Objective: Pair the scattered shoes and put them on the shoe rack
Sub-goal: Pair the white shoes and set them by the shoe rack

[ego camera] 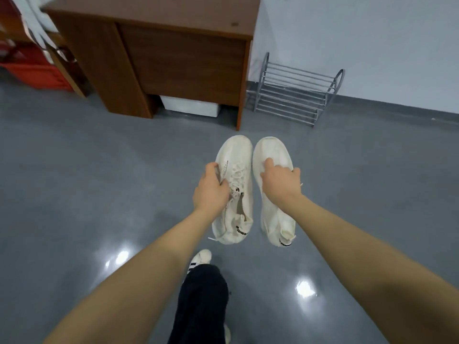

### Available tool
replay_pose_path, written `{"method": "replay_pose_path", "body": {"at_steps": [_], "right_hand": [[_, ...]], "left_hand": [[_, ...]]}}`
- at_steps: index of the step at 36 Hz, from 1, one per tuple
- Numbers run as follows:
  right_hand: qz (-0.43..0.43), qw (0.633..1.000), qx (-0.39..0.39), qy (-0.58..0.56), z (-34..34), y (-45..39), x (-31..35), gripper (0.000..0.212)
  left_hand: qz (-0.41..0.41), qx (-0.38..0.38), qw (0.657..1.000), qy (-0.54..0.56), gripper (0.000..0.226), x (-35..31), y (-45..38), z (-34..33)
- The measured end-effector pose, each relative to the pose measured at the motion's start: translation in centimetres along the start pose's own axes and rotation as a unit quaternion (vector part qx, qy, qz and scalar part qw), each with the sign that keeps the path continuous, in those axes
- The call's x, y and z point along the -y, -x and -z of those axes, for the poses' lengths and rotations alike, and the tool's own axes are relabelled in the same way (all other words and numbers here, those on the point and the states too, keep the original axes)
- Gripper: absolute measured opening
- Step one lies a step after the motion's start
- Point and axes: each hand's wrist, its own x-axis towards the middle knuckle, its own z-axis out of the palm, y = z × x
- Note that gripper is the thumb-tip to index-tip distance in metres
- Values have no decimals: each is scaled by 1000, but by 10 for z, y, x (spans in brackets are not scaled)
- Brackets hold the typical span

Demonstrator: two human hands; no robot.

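Two white knit sneakers hang side by side above the grey floor, toes pointing away from me. My left hand (211, 189) grips the left white sneaker (237, 155) at its laces and outer side. My right hand (280, 181) holds the right white sneaker (273, 214) across its middle. A silver metal shoe rack (295, 94) with several bare tiers stands against the white wall, ahead and to the right of the sneakers.
A brown wooden desk (173, 58) stands ahead on the left of the rack, with a white box (191, 108) under it. Red crates (37, 73) sit at the far left. My dark trouser leg (201, 301) and a white shoe on my foot (202, 256) are below.
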Motion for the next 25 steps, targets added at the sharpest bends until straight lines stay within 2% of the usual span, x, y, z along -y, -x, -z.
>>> {"method": "replay_pose_path", "body": {"at_steps": [8, 16, 25], "right_hand": [[-23, 1000, 15, -9, 18, -146, 30, 21], [-47, 997, 37, -52, 35, -255, 52, 18], [-60, 993, 35, -94, 38, -349, 18, 20]], "left_hand": [[-57, 34, 996, -63, 37, -28, -151, 29], [-39, 44, 995, -75, 38, -60, -271, 57], [-25, 57, 997, -54, 39, -100, -359, 21]]}}
